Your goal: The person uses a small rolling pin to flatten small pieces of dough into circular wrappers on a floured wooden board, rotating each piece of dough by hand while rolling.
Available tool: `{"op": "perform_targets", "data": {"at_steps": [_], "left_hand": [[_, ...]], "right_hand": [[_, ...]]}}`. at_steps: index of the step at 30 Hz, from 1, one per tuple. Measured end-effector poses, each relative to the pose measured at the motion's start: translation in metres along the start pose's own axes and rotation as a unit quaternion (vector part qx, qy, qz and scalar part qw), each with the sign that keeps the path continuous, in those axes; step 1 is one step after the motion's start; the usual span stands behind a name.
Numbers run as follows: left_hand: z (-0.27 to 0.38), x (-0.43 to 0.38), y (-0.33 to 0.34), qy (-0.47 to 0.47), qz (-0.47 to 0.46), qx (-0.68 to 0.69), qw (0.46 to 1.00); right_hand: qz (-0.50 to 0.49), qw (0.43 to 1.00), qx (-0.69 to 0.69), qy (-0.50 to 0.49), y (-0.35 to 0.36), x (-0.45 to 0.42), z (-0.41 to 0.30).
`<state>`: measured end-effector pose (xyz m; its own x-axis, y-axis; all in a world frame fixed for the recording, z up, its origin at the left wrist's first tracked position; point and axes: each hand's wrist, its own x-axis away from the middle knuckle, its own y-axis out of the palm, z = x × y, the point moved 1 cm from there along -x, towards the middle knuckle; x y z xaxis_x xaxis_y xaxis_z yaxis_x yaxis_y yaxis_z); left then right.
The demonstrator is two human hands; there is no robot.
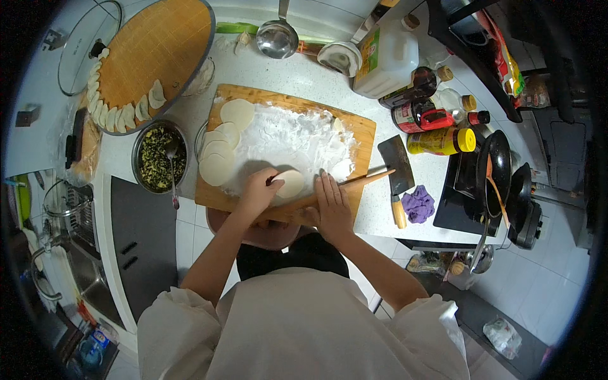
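Observation:
Between the thumb and fingers of my left hand [259,190] is the edge of a round dough wrapper [290,184], its near side beside a wooden rolling pin [370,179]. My right hand [332,204] lies over the pin, palm on it and fingers stretched forward. The pin slants across the near part of a wooden board [365,130], its tapered right end past the board's edge. White flour [289,133] covers much of the board. Several rolled wrappers [217,169] overlap along its left side.
Left of the board stands a metal bowl [136,161] of chopped green filling with a spoon [173,166]. Behind it, a round tray [152,52] bears several dumplings [142,108]. At right are a cleaver [398,164], a crumpled purple cloth [418,204], several bottles [437,141] and a wok [498,156].

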<state>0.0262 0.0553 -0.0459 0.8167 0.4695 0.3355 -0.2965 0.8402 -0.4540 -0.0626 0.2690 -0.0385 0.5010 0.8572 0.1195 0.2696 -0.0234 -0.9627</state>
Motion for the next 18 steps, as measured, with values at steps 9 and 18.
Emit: {"op": "perform_targets", "data": {"at_steps": [9, 18], "left_hand": [[0.017, -0.011, 0.004, 0.061, -0.018, -0.066, 0.996], [-0.002, 0.0, 0.0, 0.014, -0.067, -0.054, 0.996]], "right_hand": [[0.105, 0.993, 0.057, 0.019, 0.001, -0.091, 0.001], [0.016, 1.0, -0.011, 0.005, 0.001, -0.027, -0.003]]}}
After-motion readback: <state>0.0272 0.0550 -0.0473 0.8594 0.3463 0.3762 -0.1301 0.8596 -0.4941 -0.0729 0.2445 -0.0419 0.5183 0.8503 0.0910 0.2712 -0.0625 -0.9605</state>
